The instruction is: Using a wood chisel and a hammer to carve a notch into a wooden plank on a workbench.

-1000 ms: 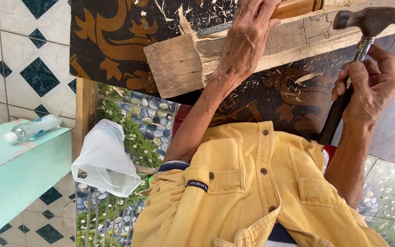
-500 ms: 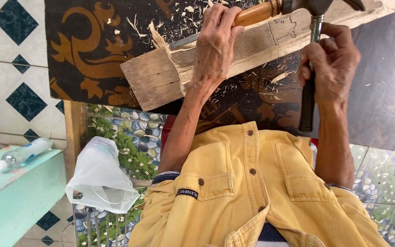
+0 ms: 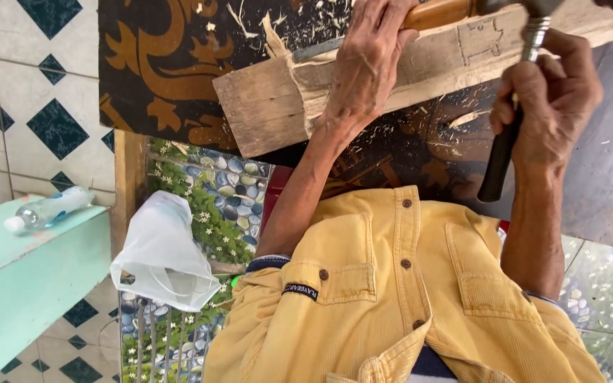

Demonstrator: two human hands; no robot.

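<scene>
The left hand (image 3: 367,67) is wrapped tight around the orange-brown wooden handle of a chisel (image 3: 438,13), knuckles resting on the pale rough-sawn wooden plank (image 3: 264,106). The chisel's grey blade lies along the plank's upper edge, where a curl of split wood stands up. The plank lies slanted across a dark work surface with a brown scroll pattern (image 3: 150,64), its blunt end stopping short of that surface's left edge; loose chips are scattered around it. The right hand (image 3: 551,106) is clenched on the black grip of a steel-shafted hammer (image 3: 512,120), shaft upright, head meeting the chisel handle's end at the top border of the view. Between the two forearms the surface stays open. Near the table edge hangs a white plastic bag (image 3: 161,252), beside a mint-green bench (image 3: 30,276) carrying a clear plastic bottle (image 3: 47,211), well apart from the work.
</scene>
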